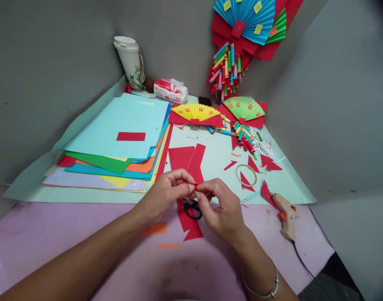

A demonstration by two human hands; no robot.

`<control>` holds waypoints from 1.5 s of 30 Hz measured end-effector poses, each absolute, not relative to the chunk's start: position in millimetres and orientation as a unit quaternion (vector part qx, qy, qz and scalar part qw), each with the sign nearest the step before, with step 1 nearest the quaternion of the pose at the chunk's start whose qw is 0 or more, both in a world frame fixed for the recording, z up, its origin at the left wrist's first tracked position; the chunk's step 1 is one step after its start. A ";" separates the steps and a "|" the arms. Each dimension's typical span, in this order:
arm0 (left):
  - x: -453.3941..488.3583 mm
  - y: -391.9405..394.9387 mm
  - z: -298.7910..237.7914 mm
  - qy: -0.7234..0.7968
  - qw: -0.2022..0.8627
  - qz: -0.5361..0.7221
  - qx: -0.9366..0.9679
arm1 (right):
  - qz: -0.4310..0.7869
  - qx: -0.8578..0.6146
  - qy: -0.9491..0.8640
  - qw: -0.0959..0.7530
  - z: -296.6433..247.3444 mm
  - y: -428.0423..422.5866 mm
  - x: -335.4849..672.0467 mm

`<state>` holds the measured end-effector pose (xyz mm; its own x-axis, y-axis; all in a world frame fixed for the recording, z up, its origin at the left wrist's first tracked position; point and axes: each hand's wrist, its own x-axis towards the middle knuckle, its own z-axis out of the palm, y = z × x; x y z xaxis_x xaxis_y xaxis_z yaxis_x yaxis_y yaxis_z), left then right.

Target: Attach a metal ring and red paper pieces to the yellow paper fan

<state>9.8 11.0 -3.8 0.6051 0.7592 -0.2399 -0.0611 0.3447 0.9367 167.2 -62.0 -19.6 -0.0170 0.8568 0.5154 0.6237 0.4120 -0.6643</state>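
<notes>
My left hand (168, 190) and my right hand (221, 207) meet over the table's middle. Both pinch a small rolled strip of red paper (191, 184) between their fingertips. Black-handled scissors (192, 208) lie on the table just under my hands, on red paper offcuts (189, 223). Larger red paper pieces (187, 159) lie right behind my hands.
A stack of coloured paper sheets (116, 146) lies at the left. A glue gun (287, 213) rests at the right. A tape ring (246, 174), red scraps, paper rolls (243, 136), yellow fan (194, 113) and green fan (243, 108) lie behind. A cup (130, 60) and tissue pack (171, 90) stand at the back.
</notes>
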 end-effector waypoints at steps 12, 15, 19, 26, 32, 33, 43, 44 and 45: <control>9.9 9.4 -1.2 0.352 0.744 0.253 0.508 | 0.075 -0.519 -0.736 0.428 -21.7 -61.7 169.4; 9.8 9.5 -2.9 0.340 0.748 0.256 0.510 | 0.084 -0.520 -0.733 0.430 -21.4 -62.4 168.6; 9.3 9.0 -1.6 0.338 0.728 0.261 0.536 | 0.110 -0.531 -0.713 0.445 -20.2 -64.0 166.6; 8.5 7.6 -1.0 0.322 0.692 0.278 0.583 | 0.188 -0.539 -0.664 0.482 -17.3 -65.6 164.4; 8.2 4.9 0.3 0.314 0.631 0.295 0.645 | 0.241 -0.552 -0.619 0.505 -17.1 -65.0 164.8; 7.8 4.4 1.1 0.314 0.618 0.295 0.658 | 0.246 -0.552 -0.614 0.508 -17.2 -65.0 165.0; 8.6 2.4 3.3 0.320 0.555 0.283 0.714 | 0.287 -0.555 -0.579 0.524 -18.1 -64.4 165.1; 8.9 2.3 2.6 0.319 0.560 0.286 0.709 | 0.289 -0.552 -0.579 0.526 -18.2 -64.5 165.0; 9.2 2.2 1.9 0.319 0.566 0.290 0.703 | 0.290 -0.549 -0.580 0.527 -18.3 -64.6 165.1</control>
